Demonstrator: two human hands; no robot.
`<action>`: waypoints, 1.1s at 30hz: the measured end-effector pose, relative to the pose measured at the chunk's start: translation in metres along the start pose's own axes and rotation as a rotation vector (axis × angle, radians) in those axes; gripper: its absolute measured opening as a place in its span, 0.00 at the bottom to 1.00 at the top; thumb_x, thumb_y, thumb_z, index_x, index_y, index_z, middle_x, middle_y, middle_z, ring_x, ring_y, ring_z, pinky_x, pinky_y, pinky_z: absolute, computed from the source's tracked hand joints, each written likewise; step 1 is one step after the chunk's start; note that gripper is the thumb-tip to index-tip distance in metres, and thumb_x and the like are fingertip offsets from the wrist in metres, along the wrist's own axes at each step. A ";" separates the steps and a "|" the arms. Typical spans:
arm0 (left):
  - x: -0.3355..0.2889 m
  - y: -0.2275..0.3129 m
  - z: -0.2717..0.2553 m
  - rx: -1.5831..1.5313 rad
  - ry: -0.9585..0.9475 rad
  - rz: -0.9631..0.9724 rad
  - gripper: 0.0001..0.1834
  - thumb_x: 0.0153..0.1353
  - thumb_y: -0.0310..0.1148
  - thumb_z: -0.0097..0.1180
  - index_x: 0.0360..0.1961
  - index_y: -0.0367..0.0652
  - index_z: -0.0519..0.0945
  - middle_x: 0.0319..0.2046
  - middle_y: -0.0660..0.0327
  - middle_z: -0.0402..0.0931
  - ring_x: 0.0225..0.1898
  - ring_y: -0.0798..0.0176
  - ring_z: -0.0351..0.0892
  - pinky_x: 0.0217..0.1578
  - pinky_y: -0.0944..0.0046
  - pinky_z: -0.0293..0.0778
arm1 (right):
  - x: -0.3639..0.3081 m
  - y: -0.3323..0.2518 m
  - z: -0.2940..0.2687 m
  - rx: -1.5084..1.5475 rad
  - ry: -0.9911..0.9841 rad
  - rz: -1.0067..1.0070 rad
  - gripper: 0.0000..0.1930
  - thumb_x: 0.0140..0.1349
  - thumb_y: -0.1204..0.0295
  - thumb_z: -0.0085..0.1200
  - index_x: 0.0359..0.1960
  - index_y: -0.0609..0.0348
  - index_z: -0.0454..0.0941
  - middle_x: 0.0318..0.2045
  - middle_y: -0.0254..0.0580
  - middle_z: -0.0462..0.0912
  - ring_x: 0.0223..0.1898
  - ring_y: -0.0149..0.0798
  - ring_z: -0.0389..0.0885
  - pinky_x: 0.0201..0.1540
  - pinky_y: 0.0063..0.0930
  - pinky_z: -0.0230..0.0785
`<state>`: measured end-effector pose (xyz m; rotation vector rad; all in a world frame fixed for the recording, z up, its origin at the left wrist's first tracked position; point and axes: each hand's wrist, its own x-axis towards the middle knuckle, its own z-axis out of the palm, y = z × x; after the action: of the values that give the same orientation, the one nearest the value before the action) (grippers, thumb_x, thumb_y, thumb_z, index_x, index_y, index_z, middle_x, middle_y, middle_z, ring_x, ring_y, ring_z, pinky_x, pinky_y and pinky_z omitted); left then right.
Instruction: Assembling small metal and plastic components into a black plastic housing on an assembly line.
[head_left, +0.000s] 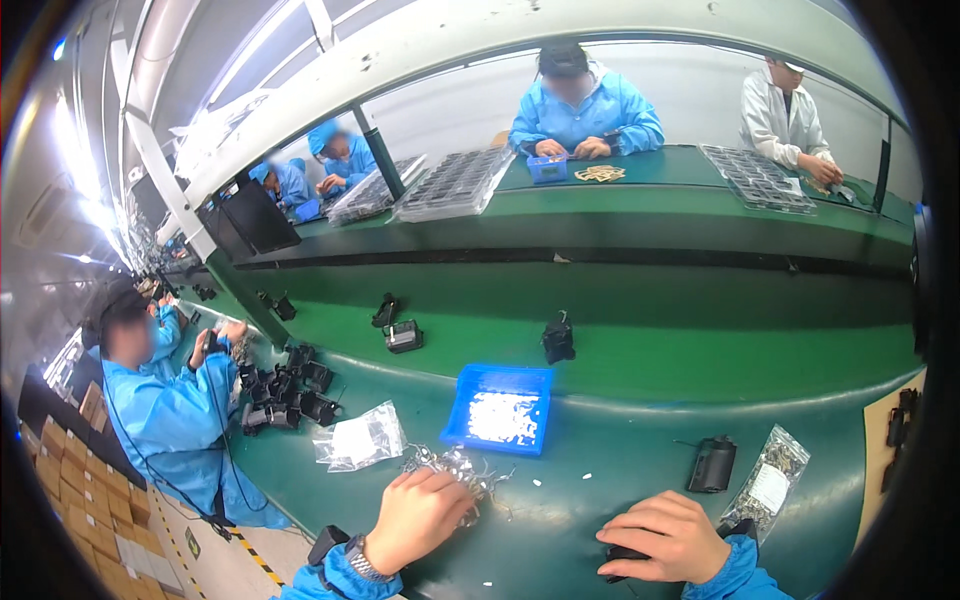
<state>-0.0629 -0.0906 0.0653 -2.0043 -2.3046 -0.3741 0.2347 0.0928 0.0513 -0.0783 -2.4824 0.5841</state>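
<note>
The right hand (665,540) lies palm down near the bench's lower edge, wrist low, fingers curved leftward, with thumb and fingers closed on a black part (625,556); the part rests at the bench surface under the hand, which covers most of it, so its full shape cannot be made out. The left hand (425,512) arches with its back upward, fingers bent and pointing away from the body, over a tangle of metal strips (462,468); its fingertips are hidden, and whether they are pinched together or apart cannot be told. A watch (370,560) circles the left wrist; both forearms, in blue sleeves (735,575), are cut off by the lower edge. Just beyond the strips stands a blue tray (508,378) of white pieces (503,416), too glared to separate. Left of it lies a clear bag (360,440) with a pale label; past the right hand, a black case (712,464) stands near a labelled bag (772,482) of small parts. Farther left is a cluster of black units (290,390), overlapping and hard to count, before a co-worker (170,400) in blue. At the right, a tan board (877,450) bearing dark parts is cut by the lens rim. Behind runs a green belt (660,350) carrying more black units.
</note>
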 end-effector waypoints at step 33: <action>0.069 0.107 0.071 -0.680 0.472 0.438 0.12 0.50 0.32 0.78 0.36 0.47 0.89 0.33 0.68 0.85 0.25 0.67 0.80 0.25 0.69 0.71 | -0.003 -0.021 -0.005 0.747 0.143 0.750 0.18 0.77 0.68 0.53 0.56 0.72 0.84 0.50 0.48 0.82 0.52 0.42 0.80 0.60 0.31 0.69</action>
<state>0.0400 0.0054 0.0259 -2.2514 -1.5072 -1.5445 0.2412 0.0750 0.0624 -0.7348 -1.8906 1.6969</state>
